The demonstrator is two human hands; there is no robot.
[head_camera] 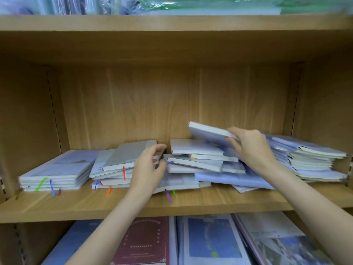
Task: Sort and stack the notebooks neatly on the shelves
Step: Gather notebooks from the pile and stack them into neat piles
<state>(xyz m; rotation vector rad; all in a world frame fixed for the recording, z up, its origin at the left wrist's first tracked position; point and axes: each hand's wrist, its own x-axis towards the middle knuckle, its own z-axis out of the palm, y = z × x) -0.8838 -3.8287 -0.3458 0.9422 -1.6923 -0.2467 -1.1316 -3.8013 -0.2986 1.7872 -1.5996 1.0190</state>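
Pale blue and grey notebooks with coloured ribbon markers lie on the middle wooden shelf (133, 205). A neat stack (57, 173) sits at the left, a looser stack (114, 165) beside it, a messy heap (200, 163) in the middle, and a slanted pile (309, 157) at the right. My right hand (250, 146) grips one pale notebook (208, 132) and holds it tilted above the heap. My left hand (150, 165) has curled fingers at the gap between the looser stack and the heap; what it touches is unclear.
The shelf's back panel and side walls (28, 121) enclose the space. An upper shelf (172, 22) carries plastic-wrapped goods. The lower shelf holds a dark red book (145, 243) and blue-covered books (214, 238).
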